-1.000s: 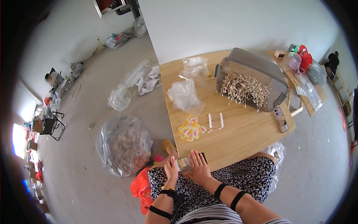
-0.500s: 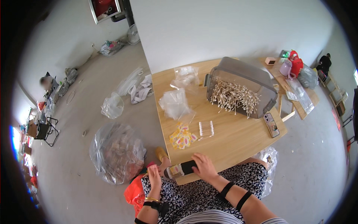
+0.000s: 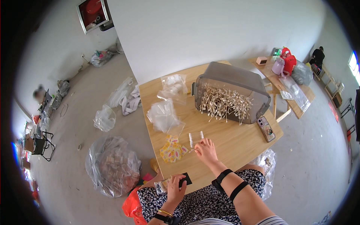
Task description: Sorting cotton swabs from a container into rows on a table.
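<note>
Wooden table (image 3: 232, 144), cotton swabs (image 3: 195, 138) beside right hand (image 3: 205, 150)

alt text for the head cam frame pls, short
Seen from above, a seated person's right hand pinches a cotton swab beside a small row of swabs on a wooden table, while the left hand holds a small clear bag at the table's edge. A grey bin heaped with swabs lies behind.

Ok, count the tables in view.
2. The near wooden table bears the grey bin; a smaller wooden table stands beyond, at right. Others may be hidden.
</note>
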`<action>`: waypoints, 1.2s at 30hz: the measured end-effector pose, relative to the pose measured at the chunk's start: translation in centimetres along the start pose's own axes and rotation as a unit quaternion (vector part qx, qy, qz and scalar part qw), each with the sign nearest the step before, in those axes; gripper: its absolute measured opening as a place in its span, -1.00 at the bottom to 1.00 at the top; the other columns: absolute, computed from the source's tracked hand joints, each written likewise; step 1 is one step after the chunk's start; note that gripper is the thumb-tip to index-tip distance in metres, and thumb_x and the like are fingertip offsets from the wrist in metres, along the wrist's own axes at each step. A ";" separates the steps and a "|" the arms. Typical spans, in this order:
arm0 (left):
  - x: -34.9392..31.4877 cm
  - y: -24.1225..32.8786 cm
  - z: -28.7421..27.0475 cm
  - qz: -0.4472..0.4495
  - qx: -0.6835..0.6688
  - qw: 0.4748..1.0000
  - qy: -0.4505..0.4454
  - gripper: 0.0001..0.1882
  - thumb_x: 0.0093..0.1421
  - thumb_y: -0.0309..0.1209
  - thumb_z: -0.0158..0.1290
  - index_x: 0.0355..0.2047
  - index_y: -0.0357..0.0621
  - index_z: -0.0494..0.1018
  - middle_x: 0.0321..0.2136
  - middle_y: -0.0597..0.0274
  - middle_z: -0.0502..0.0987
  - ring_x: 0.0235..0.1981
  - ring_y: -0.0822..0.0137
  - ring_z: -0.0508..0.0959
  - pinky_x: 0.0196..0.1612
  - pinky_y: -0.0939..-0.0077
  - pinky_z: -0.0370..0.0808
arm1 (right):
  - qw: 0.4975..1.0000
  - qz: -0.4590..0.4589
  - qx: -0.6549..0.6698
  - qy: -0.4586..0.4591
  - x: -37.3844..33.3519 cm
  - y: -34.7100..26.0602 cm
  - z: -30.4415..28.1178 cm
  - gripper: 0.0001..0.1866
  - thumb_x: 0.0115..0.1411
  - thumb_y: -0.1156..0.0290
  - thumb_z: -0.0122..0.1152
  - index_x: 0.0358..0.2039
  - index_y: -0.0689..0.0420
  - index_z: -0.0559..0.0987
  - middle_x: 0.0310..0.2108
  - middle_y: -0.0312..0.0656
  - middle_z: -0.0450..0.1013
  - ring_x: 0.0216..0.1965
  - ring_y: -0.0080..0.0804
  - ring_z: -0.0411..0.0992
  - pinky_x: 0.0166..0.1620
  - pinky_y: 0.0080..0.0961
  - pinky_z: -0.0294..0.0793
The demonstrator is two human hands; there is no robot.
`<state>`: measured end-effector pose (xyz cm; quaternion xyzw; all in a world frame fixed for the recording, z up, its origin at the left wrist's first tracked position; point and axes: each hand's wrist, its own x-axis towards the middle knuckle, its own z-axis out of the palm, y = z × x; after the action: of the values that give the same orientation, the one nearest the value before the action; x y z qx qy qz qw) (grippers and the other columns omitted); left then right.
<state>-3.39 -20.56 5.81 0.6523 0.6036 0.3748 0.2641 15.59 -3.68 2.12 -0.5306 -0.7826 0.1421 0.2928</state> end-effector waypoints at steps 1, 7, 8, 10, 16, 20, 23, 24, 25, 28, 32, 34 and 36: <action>0.0 0.4 0.1 -0.008 -0.001 1.000 -0.014 -0.79 0.23 -0.48 0.12 -0.12 -0.19 0.45 -0.14 0.04 0.51 -0.09 0.00 0.53 -0.02 0.20 0.47 | 1.000 0.002 0.001 -0.002 0.1 -0.2 0.0 -0.86 0.06 0.43 0.35 -0.36 -0.05 0.57 -0.19 -0.24 0.36 -0.05 -0.17 0.33 0.01 -0.21 0.35; 0.1 0.2 0.1 -0.020 0.008 0.999 -0.039 -0.80 0.23 -0.49 0.12 -0.13 -0.19 0.46 -0.14 0.05 0.52 -0.06 0.00 0.53 0.01 0.21 0.45 | 1.000 -0.002 -0.009 0.005 0.0 0.6 -0.1 -0.92 0.09 0.45 0.31 -0.42 -0.03 0.57 -0.23 -0.27 0.36 -0.11 -0.20 0.34 -0.03 -0.23 0.35; 0.3 0.3 0.0 -0.020 0.017 0.999 -0.045 -0.79 0.23 -0.49 0.12 -0.13 -0.19 0.46 -0.15 0.05 0.52 -0.06 0.00 0.53 0.01 0.21 0.45 | 1.000 -0.003 -0.002 0.018 0.1 0.9 -0.1 -0.93 0.10 0.45 0.29 -0.42 -0.03 0.57 -0.25 -0.27 0.37 -0.12 -0.20 0.35 -0.04 -0.24 0.35; 0.3 0.1 0.0 -0.015 0.012 0.999 -0.049 -0.80 0.23 -0.48 0.12 -0.13 -0.19 0.46 -0.14 0.05 0.52 -0.06 0.00 0.52 0.01 0.21 0.44 | 0.999 -0.003 0.005 0.033 0.2 1.2 0.1 -0.94 0.12 0.45 0.28 -0.41 -0.03 0.57 -0.27 -0.27 0.39 -0.13 -0.19 0.35 -0.05 -0.24 0.34; -0.1 0.7 0.3 -0.018 -0.011 0.998 -0.058 -0.82 0.25 -0.44 0.11 -0.14 -0.19 0.49 -0.14 0.06 0.51 -0.06 -0.01 0.52 0.03 0.18 0.43 | 0.999 -0.013 0.022 0.038 0.0 0.9 0.2 -0.93 0.15 0.49 0.22 -0.39 -0.01 0.57 -0.31 -0.27 0.44 -0.16 -0.18 0.39 -0.06 -0.22 0.34; -0.3 0.9 0.2 -0.002 -0.005 0.998 -0.060 -0.82 0.25 -0.46 0.11 -0.14 -0.18 0.49 -0.15 0.03 0.50 -0.08 0.01 0.53 -0.02 0.21 0.47 | 0.999 -0.029 -0.001 0.045 -0.3 0.6 -0.6 -0.95 0.13 0.45 0.26 -0.40 0.00 0.57 -0.30 -0.25 0.43 -0.15 -0.18 0.38 -0.06 -0.21 0.34; -0.6 0.5 0.2 0.005 0.005 0.998 -0.063 -0.82 0.26 -0.44 0.11 -0.15 -0.19 0.50 -0.15 0.04 0.50 -0.08 0.00 0.53 -0.03 0.20 0.48 | 0.998 -0.028 -0.012 0.046 -0.4 0.7 -0.7 -0.94 0.12 0.41 0.29 -0.41 0.00 0.56 -0.30 -0.24 0.43 -0.14 -0.18 0.38 -0.06 -0.20 0.34; -0.6 0.5 0.3 0.006 0.005 0.998 -0.063 -0.82 0.26 -0.44 0.11 -0.15 -0.19 0.50 -0.15 0.04 0.50 -0.08 0.00 0.53 -0.03 0.20 0.48 | 0.999 -0.026 -0.015 0.041 -0.4 0.7 -0.7 -0.92 0.11 0.39 0.31 -0.42 0.01 0.55 -0.30 -0.24 0.42 -0.14 -0.19 0.38 -0.06 -0.21 0.34; -0.6 0.6 0.3 -0.008 -0.006 0.998 -0.069 -0.82 0.26 -0.43 0.10 -0.14 -0.17 0.50 -0.14 0.07 0.50 -0.06 0.01 0.52 -0.01 0.17 0.46 | 0.999 -0.026 -0.015 0.041 -0.4 0.8 -0.7 -0.92 0.11 0.39 0.31 -0.42 0.01 0.55 -0.30 -0.24 0.42 -0.14 -0.19 0.38 -0.06 -0.21 0.34; -0.6 0.9 0.3 -0.026 -0.012 0.996 -0.079 -0.82 0.26 -0.41 0.10 -0.14 -0.16 0.50 -0.13 0.10 0.50 -0.04 0.02 0.51 0.01 0.14 0.44 | 0.999 -0.020 -0.029 0.039 -0.1 1.0 -0.6 -0.92 0.11 0.38 0.30 -0.44 0.00 0.55 -0.30 -0.25 0.42 -0.14 -0.20 0.38 -0.07 -0.22 0.33; -0.7 1.0 0.3 -0.031 -0.015 0.996 -0.084 -0.83 0.26 -0.42 0.10 -0.15 -0.16 0.50 -0.14 0.10 0.50 -0.04 0.03 0.51 0.01 0.16 0.45 | 0.999 -0.013 -0.041 0.005 0.2 1.2 -0.9 -0.94 0.10 0.39 0.30 -0.42 0.00 0.56 -0.31 -0.28 0.42 -0.15 -0.21 0.38 -0.06 -0.23 0.32; -0.6 1.0 0.3 -0.034 -0.017 0.996 -0.085 -0.83 0.26 -0.42 0.10 -0.15 -0.16 0.50 -0.14 0.10 0.50 -0.04 0.03 0.51 0.02 0.16 0.45 | 0.999 -0.010 -0.048 -0.013 0.4 1.3 -1.1 -0.93 0.10 0.41 0.30 -0.41 0.00 0.56 -0.31 -0.29 0.42 -0.15 -0.20 0.38 -0.05 -0.23 0.31; -0.6 1.0 0.3 -0.038 -0.020 0.995 -0.087 -0.83 0.26 -0.43 0.10 -0.15 -0.17 0.50 -0.14 0.10 0.49 -0.04 0.03 0.51 0.02 0.16 0.45 | 0.998 -0.021 -0.051 0.004 0.5 1.3 -1.3 -0.96 0.14 0.41 0.25 -0.43 0.00 0.56 -0.31 -0.29 0.43 -0.16 -0.22 0.39 -0.08 -0.25 0.32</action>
<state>-2.56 -21.23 6.35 0.6538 0.5947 0.3185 0.3426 17.24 -2.81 2.55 -0.5289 -0.7986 0.0937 0.2715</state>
